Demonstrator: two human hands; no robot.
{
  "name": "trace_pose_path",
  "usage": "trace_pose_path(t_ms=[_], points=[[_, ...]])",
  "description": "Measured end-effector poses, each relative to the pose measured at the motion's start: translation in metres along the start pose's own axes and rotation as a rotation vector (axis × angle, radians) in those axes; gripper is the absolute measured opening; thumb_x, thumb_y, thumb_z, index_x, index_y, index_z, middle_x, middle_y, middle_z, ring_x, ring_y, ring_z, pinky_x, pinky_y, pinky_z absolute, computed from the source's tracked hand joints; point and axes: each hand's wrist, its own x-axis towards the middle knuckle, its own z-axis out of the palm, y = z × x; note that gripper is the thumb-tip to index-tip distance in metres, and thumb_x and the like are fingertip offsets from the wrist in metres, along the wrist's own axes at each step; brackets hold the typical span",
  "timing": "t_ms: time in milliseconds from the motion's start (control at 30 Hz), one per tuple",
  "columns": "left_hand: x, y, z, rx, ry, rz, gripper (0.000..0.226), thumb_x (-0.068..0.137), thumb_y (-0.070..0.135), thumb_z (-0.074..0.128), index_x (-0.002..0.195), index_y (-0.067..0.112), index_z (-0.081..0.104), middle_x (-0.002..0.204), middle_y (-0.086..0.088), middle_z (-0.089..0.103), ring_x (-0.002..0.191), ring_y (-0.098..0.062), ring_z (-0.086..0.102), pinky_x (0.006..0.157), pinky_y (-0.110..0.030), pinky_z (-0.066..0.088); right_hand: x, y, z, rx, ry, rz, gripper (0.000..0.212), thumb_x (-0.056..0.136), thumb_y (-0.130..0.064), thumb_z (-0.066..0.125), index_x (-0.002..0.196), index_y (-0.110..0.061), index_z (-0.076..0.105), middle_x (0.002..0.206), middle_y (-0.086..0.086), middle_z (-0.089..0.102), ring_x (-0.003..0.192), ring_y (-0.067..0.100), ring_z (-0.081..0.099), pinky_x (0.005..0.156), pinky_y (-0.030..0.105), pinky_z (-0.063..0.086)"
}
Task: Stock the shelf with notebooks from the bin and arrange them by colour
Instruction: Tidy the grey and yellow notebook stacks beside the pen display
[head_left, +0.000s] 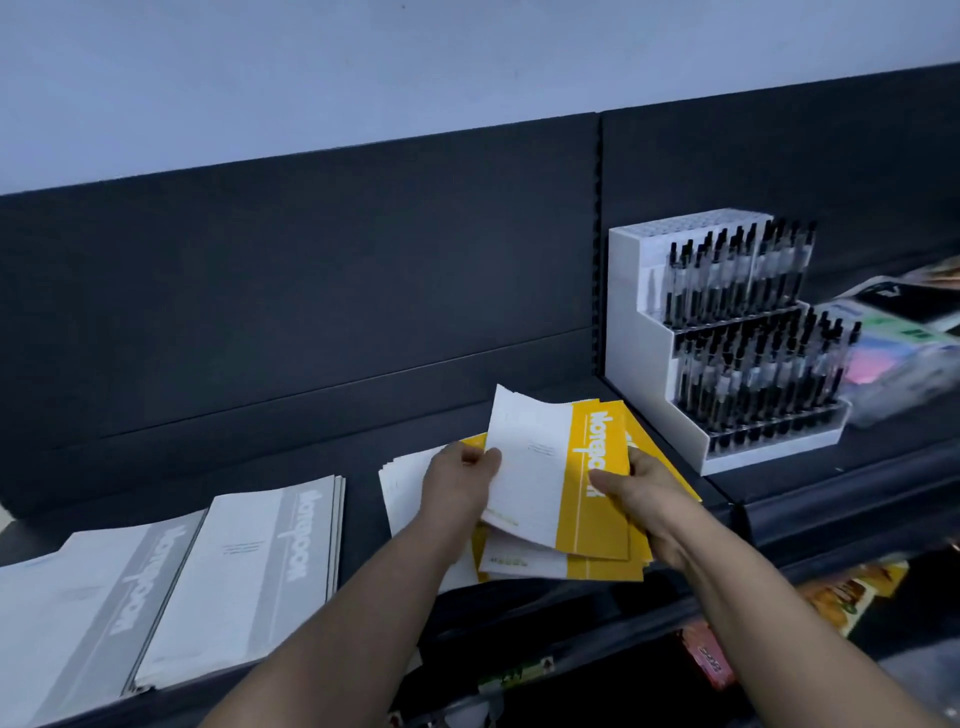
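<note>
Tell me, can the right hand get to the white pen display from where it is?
Probably yes: the pen display stands just right of the right hand, with nothing between them. That hand grips the yellow notebooks, though, so it must let go first.

a bare shelf (363, 519) strip runs between grey notebooks (249, 571) and yellow notebooks (592, 530) — pen rack (727, 353) blocks the right.

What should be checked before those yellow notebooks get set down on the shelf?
1. Grip of left hand on yellow notebooks: ok, thumb on the top cover.
2. Grip of right hand: ok, on the yellow edge.
3. Edges lined up: not ok, fanned out.
4. Kept apart from grey notebooks: ok, bare shelf between.
5. Clear of pen display: ok.
</note>
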Motion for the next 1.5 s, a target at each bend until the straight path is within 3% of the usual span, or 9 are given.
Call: trace_pose_path(t_ms=[167, 300, 467, 633, 867, 1033, 1167, 1300, 1500], points=[[0.002, 0.005, -0.001, 0.181, -0.007, 0.039, 0.017, 0.085, 0.02, 0.068, 0.078, 0.015, 0.053, 0.09, -0.009, 0.068, 0.086, -0.029, 0.067, 0.066, -0.041, 0.055, -0.003, -0.004, 0.003, -0.055, 0.019, -0.06, 0.029, 0.094, -0.008, 0.053, 0.12, -0.019, 0.046, 0.109, 0.009, 0.064, 0.1, 0.032, 0.063, 0.09, 0.05, 0.052], [0.002, 0.004, -0.002, 0.321, -0.028, 0.08, 0.015, 0.081, 0.024, 0.071, 0.08, 0.018, 0.057, 0.091, -0.005, 0.069, 0.088, -0.026, 0.068, 0.078, -0.044, 0.058, -0.008, -0.004, 0.006, -0.134, 0.022, -0.121, 0.046, 0.098, -0.01, 0.048, 0.139, -0.025, 0.034, 0.116, 0.003, 0.061, 0.1, 0.027, 0.062, 0.084, 0.043, 0.053], [0.006, -0.001, -0.02, 0.324, -0.096, 0.016, 0.01, 0.082, 0.025, 0.073, 0.085, 0.016, 0.069, 0.079, -0.004, 0.069, 0.062, -0.022, 0.063, 0.057, -0.031, 0.055, -0.01, -0.004, 0.005, -0.154, 0.022, -0.135, 0.059, 0.098, -0.01, 0.046, 0.149, -0.027, 0.022, 0.129, 0.005, 0.058, 0.105, 0.029, 0.061, 0.084, 0.038, 0.053], [0.015, -0.019, -0.067, 0.747, 0.14, -0.059, 0.018, 0.081, 0.028, 0.066, 0.087, 0.013, 0.058, 0.102, -0.006, 0.063, 0.09, -0.025, 0.06, 0.07, -0.028, 0.048, -0.017, -0.013, 0.008, -0.019, -0.039, -0.172, 0.038, 0.098, -0.002, 0.045, 0.123, -0.03, 0.044, 0.097, -0.001, 0.068, 0.076, 0.019, 0.066, 0.054, 0.027, 0.054], [0.01, -0.028, -0.069, 0.275, -0.03, -0.229, 0.035, 0.068, 0.012, 0.086, 0.089, 0.007, 0.059, 0.097, -0.008, 0.067, 0.089, -0.024, 0.065, 0.073, -0.034, 0.055, -0.006, -0.012, 0.02, -0.224, 0.025, -0.191, 0.056, 0.098, -0.007, 0.047, 0.146, -0.031, 0.028, 0.121, 0.005, 0.06, 0.092, 0.028, 0.062, 0.081, 0.043, 0.053], [0.011, -0.021, -0.06, 0.106, 0.034, -0.175, 0.03, 0.078, 0.007, 0.076, 0.099, 0.007, 0.055, 0.106, -0.01, 0.065, 0.094, -0.024, 0.064, 0.073, -0.035, 0.055, -0.003, -0.01, 0.016, -0.222, 0.028, -0.129, 0.06, 0.099, -0.01, 0.047, 0.15, -0.029, 0.021, 0.138, 0.007, 0.051, 0.107, 0.031, 0.058, 0.074, 0.036, 0.05], [0.013, -0.021, -0.056, 0.0, 0.004, -0.184, 0.036, 0.08, 0.001, 0.072, 0.102, 0.012, 0.046, 0.108, -0.009, 0.062, 0.095, -0.025, 0.064, 0.077, -0.041, 0.057, -0.006, -0.01, 0.016, -0.167, 0.027, -0.147, 0.057, 0.099, -0.006, 0.045, 0.148, -0.026, 0.024, 0.12, 0.006, 0.057, 0.084, 0.023, 0.06, 0.063, 0.03, 0.049], [0.015, -0.015, -0.059, 0.133, 0.191, -0.089, 0.026, 0.081, 0.003, 0.065, 0.097, 0.012, 0.047, 0.099, -0.007, 0.062, 0.085, -0.022, 0.062, 0.075, -0.042, 0.057, -0.008, -0.01, 0.014, -0.079, 0.017, -0.149, 0.056, 0.099, -0.005, 0.045, 0.148, -0.025, 0.026, 0.105, 0.0, 0.061, 0.08, 0.018, 0.061, 0.059, 0.03, 0.048], [0.007, 0.037, -0.086, 0.323, 0.552, 0.237, 0.037, 0.093, 0.013, 0.051, 0.129, 0.021, 0.046, 0.102, 0.006, 0.061, 0.089, -0.02, 0.058, 0.07, -0.034, 0.046, -0.002, -0.017, 0.017, -0.094, 0.032, -0.13, 0.056, 0.099, -0.007, 0.046, 0.147, -0.028, 0.028, 0.115, 0.006, 0.059, 0.095, 0.031, 0.062, 0.079, 0.046, 0.054]])
